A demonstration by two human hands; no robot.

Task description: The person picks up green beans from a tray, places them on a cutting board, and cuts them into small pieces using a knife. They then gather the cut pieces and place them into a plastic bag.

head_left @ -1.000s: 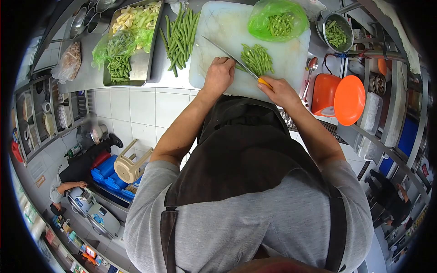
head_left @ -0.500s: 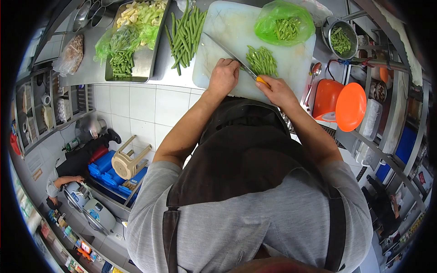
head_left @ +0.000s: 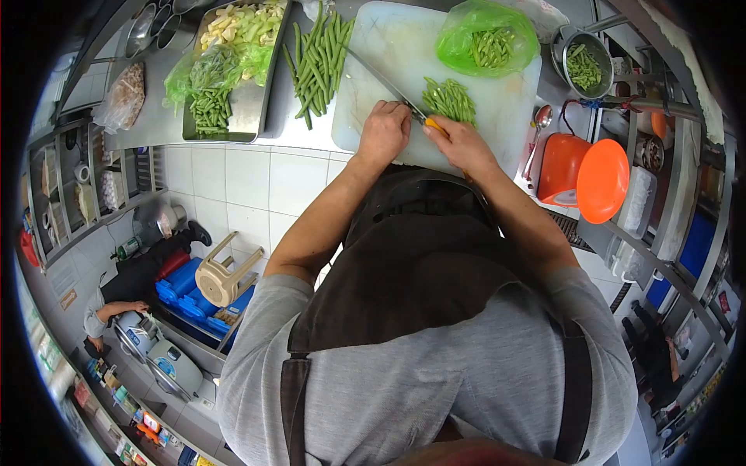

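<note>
My right hand grips the orange handle of a kitchen knife, its long blade pointing up and left over the white cutting board. Curled beside the blade, my left hand is closed at the board's near edge. Its fingers mostly cover what they hold, apparently green beans. Sliced green beans lie in a small pile just right of the blade. Farther back on the board sits a green plastic bag with more cut beans. Whole green beans are heaped left of the board.
A metal tray with cut vegetables stands at the left. To the right are a metal pot with cut beans, a spoon and an orange container with its round orange lid. A person is at the lower left.
The knife handle and my right hand have shifted slightly left and up, closer to my left hand. My left hand stays almost in place. The whole view has shifted slightly.
</note>
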